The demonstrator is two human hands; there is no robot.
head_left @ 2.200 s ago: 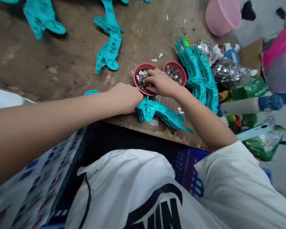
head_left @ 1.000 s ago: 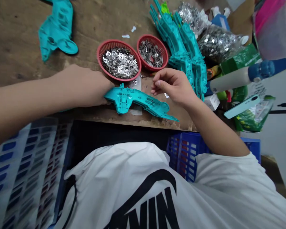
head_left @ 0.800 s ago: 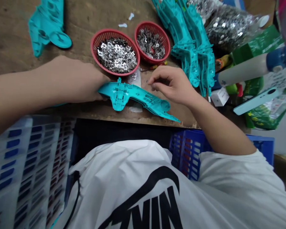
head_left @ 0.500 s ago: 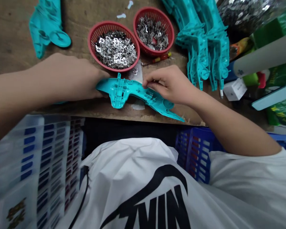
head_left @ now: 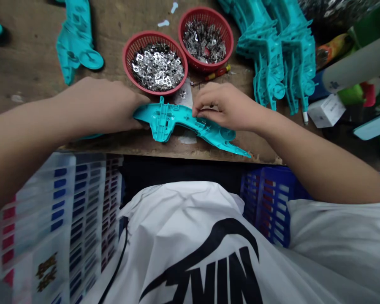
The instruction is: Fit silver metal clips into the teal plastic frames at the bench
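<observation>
In the head view, the left hand has its fingers closed on the left end of a turquoise plastic part, which lies at the near edge of the wooden surface. The right hand is over the middle of that part, its thumb and index finger brought together at the part's upper edge; whether they pinch something small cannot be told. Just beyond the part sits a red basket filled with small metal clips, and touching it on the right is a second red basket, also holding metal pieces. A screwdriver with a red and yellow handle lies beside the second basket. To the right, turquoise parts lie side by side, with a small white box near their lower ends. Another turquoise part lies beyond the left hand. Below the surface stand a blue crate on the right and pale slotted crates on the left.
</observation>
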